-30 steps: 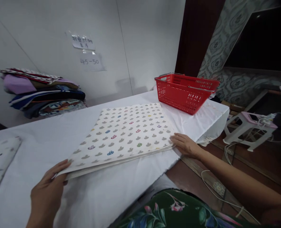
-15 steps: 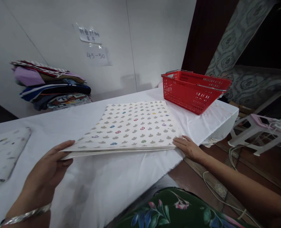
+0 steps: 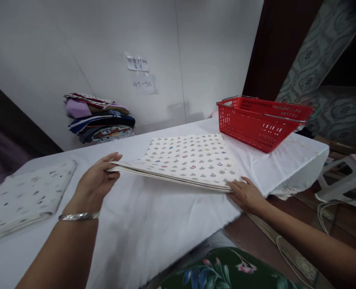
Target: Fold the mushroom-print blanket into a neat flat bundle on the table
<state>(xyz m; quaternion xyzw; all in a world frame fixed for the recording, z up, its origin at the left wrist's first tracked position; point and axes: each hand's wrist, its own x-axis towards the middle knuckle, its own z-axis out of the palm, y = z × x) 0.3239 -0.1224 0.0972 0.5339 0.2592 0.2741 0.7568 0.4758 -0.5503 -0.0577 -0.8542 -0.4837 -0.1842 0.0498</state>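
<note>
A folded white cloth (image 3: pixel 187 158) with rows of small grey and coloured prints lies before me, in several layers. My left hand (image 3: pixel 98 176) pinches its near left corner between thumb and fingers and holds that corner raised off the table. At the near right corner, my right hand (image 3: pixel 246 194) grips the layered edge, with fingers on top and the underside hidden. The cloth's far part rests flat on the white-covered table (image 3: pixel 154 233). To the left lies a second folded white cloth (image 3: pixel 30 192) with dark specks, apart from my left hand.
A red plastic basket (image 3: pixel 256 124) with metal handles stands at the table's right back. A stack of folded fabrics (image 3: pixel 101 118) sits at the back left by the wall. Paper notes (image 3: pixel 142 83) hang on the wall. A white stool (image 3: pixel 343 182) and cables are at right.
My left hand has raised the cloth's near left corner higher and moved it away from me. My right hand stays at the right corner. The view has shifted left.
</note>
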